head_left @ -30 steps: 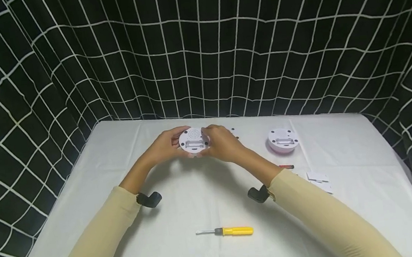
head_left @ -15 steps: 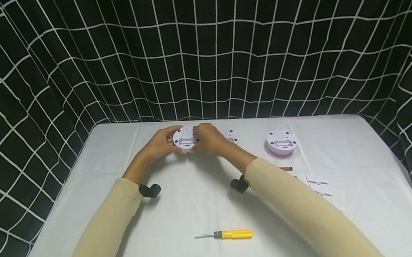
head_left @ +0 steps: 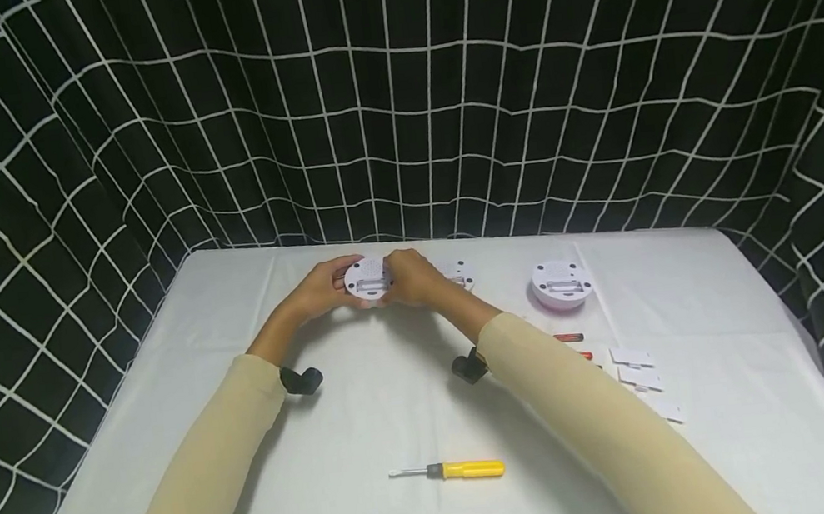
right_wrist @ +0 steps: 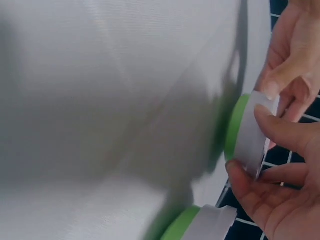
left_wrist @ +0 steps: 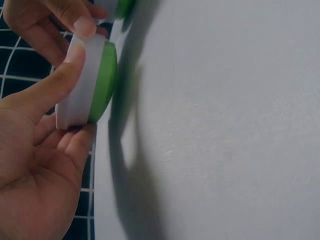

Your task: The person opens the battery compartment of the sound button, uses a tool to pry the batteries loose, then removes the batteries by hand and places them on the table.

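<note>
Both hands hold one round white battery-powered device [head_left: 364,274] near the table's far edge. Its upturned face shows speaker holes and an uncovered battery compartment; its opposite side is green in the wrist views. My left hand [head_left: 316,290] grips the left rim, thumb on the white side wall [left_wrist: 85,90] and fingers beneath. From the right, my right hand [head_left: 414,278] pinches the rim, thumb on the wall and fingers curled around it, hiding the device's right part. Just behind the right hand a second such device [head_left: 459,270] is partly hidden.
A third round device [head_left: 561,283], pinkish below, stands at right. Small red cylinders with dark ends [head_left: 569,338] and several white plastic covers [head_left: 641,378] lie near the right sleeve. A yellow-handled screwdriver [head_left: 472,469] lies at the front. A netted dark curtain [head_left: 396,108] surrounds the table.
Both hands and the device have shifted slightly left in the head view. The right forearm has swung left, uncovering more of the second device, red cylinders and white covers.
</note>
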Demonstrator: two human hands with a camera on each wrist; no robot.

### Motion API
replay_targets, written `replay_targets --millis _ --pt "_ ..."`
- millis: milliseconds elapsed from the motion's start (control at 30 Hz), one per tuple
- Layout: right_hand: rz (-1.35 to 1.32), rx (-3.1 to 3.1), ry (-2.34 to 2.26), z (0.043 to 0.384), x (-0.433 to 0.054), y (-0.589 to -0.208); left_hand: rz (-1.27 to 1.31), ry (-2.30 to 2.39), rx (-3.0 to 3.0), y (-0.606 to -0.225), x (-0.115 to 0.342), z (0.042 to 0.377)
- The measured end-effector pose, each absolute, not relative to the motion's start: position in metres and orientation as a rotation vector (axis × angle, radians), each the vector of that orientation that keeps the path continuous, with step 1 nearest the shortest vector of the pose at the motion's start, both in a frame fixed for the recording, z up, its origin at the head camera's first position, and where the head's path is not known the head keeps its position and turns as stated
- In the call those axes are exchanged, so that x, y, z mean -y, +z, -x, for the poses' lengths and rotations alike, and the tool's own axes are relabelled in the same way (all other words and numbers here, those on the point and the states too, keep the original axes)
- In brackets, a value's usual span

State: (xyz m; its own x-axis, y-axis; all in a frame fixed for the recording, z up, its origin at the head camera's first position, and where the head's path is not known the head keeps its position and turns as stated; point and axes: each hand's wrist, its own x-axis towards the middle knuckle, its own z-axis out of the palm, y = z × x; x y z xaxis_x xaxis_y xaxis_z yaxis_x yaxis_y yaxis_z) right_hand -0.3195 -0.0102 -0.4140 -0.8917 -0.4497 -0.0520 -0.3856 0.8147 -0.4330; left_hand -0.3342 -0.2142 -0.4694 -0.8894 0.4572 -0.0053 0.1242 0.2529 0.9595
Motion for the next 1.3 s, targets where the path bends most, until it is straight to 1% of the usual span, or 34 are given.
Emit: replay_targets --millis 267,533,767,867,1100,1300 --pt "0.655 -2.825 -0.592 0.32 0.012 -0.419 -0.481 1.646 -2.227 -0.472 0.214 0.33" --pt "0.66 -2.843 -0.544 0.323 0.008 -0.42 -0.482 1.61 -2.205 -0.468 0.209 0.332" --pt "0.689 -2.872 -0.476 0.314 -0.001 -0.409 -0.482 1.528 -2.261 -0.458 0.207 0.33" --pt "0.709 -2.92 -0.398 0.303 -0.01 -0.397 -0.5 1.351 -2.498 -0.448 0.209 0.324" --pt "0.705 -3.026 -0.27 0.282 -0.047 -0.362 -0.569 0.677 -3.059 -0.412 0.218 0.305" --pt "0.677 -3.086 -0.27 0.262 -0.089 -0.337 -0.583 0.4 -3.261 -0.386 0.239 0.284"
